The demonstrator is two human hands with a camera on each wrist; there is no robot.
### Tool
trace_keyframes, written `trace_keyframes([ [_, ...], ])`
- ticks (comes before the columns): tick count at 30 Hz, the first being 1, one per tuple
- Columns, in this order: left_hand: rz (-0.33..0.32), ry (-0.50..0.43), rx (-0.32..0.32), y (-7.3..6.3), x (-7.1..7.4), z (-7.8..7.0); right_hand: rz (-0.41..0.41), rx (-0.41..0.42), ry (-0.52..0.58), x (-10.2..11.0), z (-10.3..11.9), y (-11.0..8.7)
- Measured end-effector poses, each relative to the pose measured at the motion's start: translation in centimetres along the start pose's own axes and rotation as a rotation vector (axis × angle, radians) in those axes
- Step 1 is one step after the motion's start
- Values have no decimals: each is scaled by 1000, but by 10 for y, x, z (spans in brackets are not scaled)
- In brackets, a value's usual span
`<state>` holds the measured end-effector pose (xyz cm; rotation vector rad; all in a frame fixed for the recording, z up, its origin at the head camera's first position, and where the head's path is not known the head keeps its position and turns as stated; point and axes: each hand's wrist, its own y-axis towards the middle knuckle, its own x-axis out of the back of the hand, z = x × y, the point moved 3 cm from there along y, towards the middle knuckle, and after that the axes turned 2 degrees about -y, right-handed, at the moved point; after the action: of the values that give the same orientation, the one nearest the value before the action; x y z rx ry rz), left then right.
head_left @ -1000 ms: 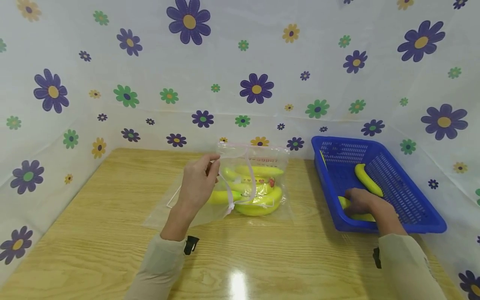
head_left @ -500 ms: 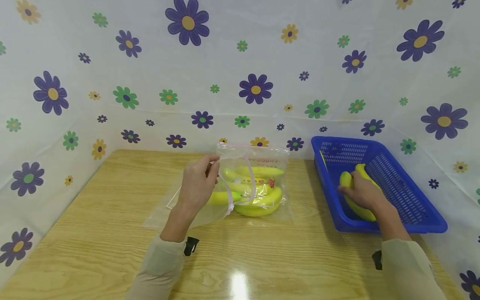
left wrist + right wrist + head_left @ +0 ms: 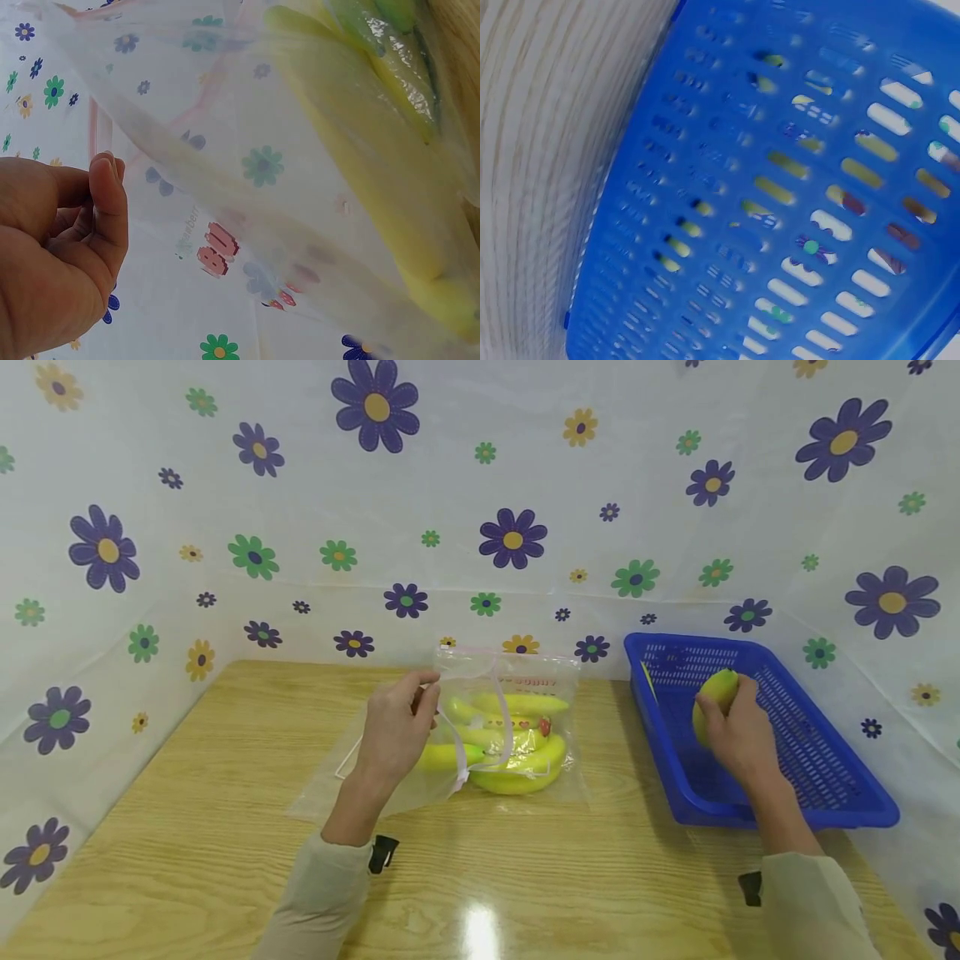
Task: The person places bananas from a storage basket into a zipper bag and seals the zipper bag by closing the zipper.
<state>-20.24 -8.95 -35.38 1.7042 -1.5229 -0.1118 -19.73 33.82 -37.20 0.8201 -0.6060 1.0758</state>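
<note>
My left hand (image 3: pixel 393 735) pinches the pink-edged mouth of a clear zip bag (image 3: pixel 562 681) between thumb and fingertips. Inside the bag lie several yellow bananas (image 3: pixel 525 777), also visible as a blurred banana (image 3: pixel 375 157) through the plastic in the left wrist view. Over at the right, my right hand (image 3: pixel 742 735) grips a banana (image 3: pixel 717 692) with a greenish tip, held up inside a blue basket (image 3: pixel 656 735). In the right wrist view, the basket wall (image 3: pixel 705 135) covers most of that hand; yellow and skin show through its slots.
The wooden table (image 3: pixel 570 877) spreads in front of both arms. A white curtain (image 3: pixel 442 477) printed with flowers encloses the back and sides. A thin yellow strip (image 3: pixel 648 681) shows at the basket's left wall.
My right hand has taken hold of a banana in the basket and raised it from the basket floor, tilting its tip upward. The left hand and bag stay in place.
</note>
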Motion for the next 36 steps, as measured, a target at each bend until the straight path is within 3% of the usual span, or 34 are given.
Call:
trace_keyframes([
  [14,1,13,27,-1,1,0,-250,3,438,4,34,-11],
  [17,1,17,32,-1,2,0,-292,29,525,3,42,-15],
  [20,3,19,32,-1,1,0,-318,69,688,2,50,-18],
  [24,6,14,34,0,2,-1,-317,102,923,-2,61,-25],
  [28,7,7,37,0,2,-2,-284,35,1044,-11,72,-33],
  [32,7,6,40,0,3,-2,-233,-40,1078,-26,81,-41],
  [36,9,3,42,-1,2,-2,-182,-63,1041,-43,89,-48],
])
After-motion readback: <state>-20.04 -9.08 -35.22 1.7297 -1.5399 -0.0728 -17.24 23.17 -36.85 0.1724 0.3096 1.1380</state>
